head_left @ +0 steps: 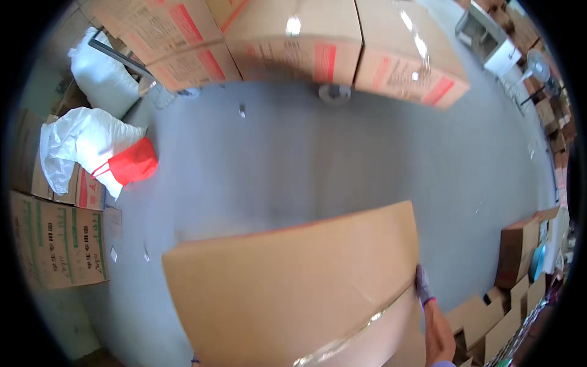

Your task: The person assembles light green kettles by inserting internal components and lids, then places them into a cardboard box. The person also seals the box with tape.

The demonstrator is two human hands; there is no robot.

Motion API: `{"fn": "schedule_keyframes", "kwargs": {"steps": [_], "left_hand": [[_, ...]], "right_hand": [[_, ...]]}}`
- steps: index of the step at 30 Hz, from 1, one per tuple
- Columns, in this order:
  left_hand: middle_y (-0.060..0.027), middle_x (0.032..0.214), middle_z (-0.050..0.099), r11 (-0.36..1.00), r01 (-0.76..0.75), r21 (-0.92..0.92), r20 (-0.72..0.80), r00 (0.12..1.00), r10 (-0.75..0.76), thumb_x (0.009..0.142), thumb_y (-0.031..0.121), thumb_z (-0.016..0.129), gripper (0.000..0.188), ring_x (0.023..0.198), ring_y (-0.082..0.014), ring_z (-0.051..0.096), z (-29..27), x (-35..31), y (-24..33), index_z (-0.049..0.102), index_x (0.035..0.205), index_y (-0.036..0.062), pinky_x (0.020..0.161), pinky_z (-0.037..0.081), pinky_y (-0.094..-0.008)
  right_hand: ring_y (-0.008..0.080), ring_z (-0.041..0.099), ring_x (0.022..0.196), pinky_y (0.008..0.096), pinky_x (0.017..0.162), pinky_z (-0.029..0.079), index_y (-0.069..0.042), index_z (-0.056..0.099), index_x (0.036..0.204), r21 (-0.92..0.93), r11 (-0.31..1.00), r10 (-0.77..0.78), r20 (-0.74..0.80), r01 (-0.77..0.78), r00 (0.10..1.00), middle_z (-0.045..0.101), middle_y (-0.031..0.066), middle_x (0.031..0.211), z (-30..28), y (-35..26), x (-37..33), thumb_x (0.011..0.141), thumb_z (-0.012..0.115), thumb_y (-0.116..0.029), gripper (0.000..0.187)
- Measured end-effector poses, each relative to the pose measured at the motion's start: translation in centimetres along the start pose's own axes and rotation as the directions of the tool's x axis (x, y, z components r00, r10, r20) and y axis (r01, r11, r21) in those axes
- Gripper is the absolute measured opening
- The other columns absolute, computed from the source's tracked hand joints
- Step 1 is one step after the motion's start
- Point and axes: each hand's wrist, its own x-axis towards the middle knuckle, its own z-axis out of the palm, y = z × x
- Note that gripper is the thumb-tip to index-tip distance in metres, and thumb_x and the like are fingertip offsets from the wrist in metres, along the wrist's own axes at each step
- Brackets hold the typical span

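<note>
A large brown cardboard box [287, 275] fills the lower middle of the head view, close to me and slightly tilted. Shiny clear tape runs along the seam of its top. My right hand [423, 286], in a light purple glove, is pressed to the box's right side and grips it, with the fingers partly hidden. Of my left hand [195, 362] only a sliver of glove shows, against the box's lower left edge at the bottom of the picture. The box is held between the two hands.
Stacked cardboard cartons [293, 52] with red markings stand ahead on a wheeled support. White sacks [101, 79] and a red cloth-like piece [134, 162] are at the left, above a green-marked carton [61, 244]. At right are a fan [538, 64] and opened boxes [489, 324]. Grey floor [293, 165] lies between.
</note>
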Motion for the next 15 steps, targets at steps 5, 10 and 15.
{"fn": "schedule_keyframes", "kwargs": {"steps": [5, 10, 15], "left_hand": [[-0.0074, 0.121, 0.054, 0.963, -0.028, -0.267, 0.079, 0.996, 0.051, 0.094, 0.066, 0.036, 0.066, 0.109, -0.0235, 0.052, 7.0, 3.6, 9.8, 0.050, 0.130, 0.0120, 0.088, 0.043, -0.0446], [-0.0071, 0.129, 0.049, 0.830, 0.027, -0.557, 0.199, 0.975, 0.102, 0.093, 0.069, 0.035, 0.070, 0.116, -0.0259, 0.047, 16.1, 10.5, 21.8, 0.046, 0.135, 0.0140, 0.093, 0.039, -0.0489], [-0.0068, 0.137, 0.044, 0.680, 0.159, -0.716, 0.283, 0.956, 0.074, 0.091, 0.071, 0.034, 0.074, 0.124, -0.0282, 0.042, 26.5, 18.3, 30.6, 0.042, 0.139, 0.0159, 0.098, 0.035, -0.0532]], "right_hand": [[0.0166, 0.052, 0.108, 0.0333, 0.096, 0.040, -0.004, 0.056, 0.130, 0.065, 0.976, -0.212, 0.049, 0.209, 0.976, 0.060, 0.0039, 0.119, -5.9, -18.4, -4.1, 0.098, 0.048, -0.050, 0.056], [0.0135, 0.047, 0.091, 0.0287, 0.083, 0.039, -0.008, 0.064, 0.112, -0.049, 0.747, -0.663, 0.034, 0.663, 0.748, 0.056, 0.0008, 0.097, -6.9, -54.2, -18.4, 0.094, 0.056, -0.046, 0.043], [0.0095, 0.047, 0.073, 0.0272, 0.064, 0.038, -0.004, 0.063, 0.089, -0.136, 0.317, -0.941, 0.077, 0.939, 0.329, 0.055, -0.0019, 0.080, -3.5, -86.4, -19.0, 0.094, 0.058, -0.044, 0.041]]}}
